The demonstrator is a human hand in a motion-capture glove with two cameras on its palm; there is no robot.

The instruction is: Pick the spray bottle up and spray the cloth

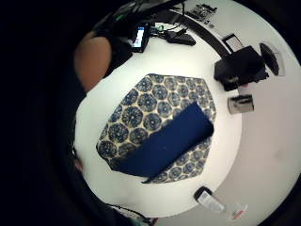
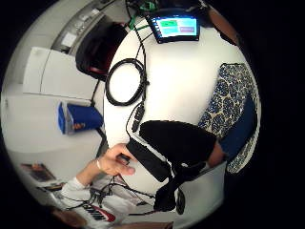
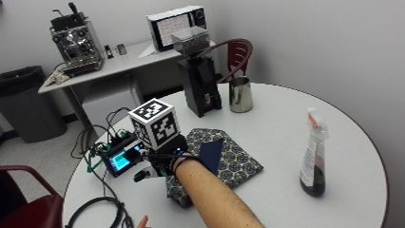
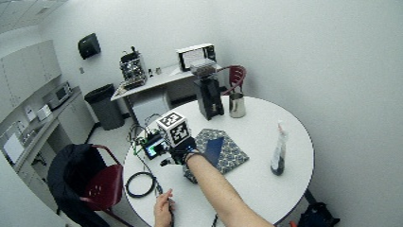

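Scene: a person's gloved right hand (image 3: pixel 161 164) hovers above a round white table (image 3: pixel 278 118), the forearm reaching in from the near edge.
Fingers: they point down, loosely spread, and grip nothing.
Cloth: a patterned cloth (image 3: pixel 237 161) lies flat near the table's middle, just beside and partly under the hand; a plain dark blue piece (image 1: pixel 167 143) lies across it.
Bottle: a spray bottle (image 3: pixel 313 154) stands upright well apart from the hand, toward the table's far-right side, dark liquid in its lower part.
Bare hand: the other hand (image 2: pixel 114 160) rests at the table's near edge, touching a small black device.
Also on the table: a small lit screen (image 3: pixel 120 161) beside the hand, a coiled black cable (image 4: pixel 140 184), a black grinder (image 3: pixel 201 88) and a metal cup (image 3: pixel 240 95) at the far side.
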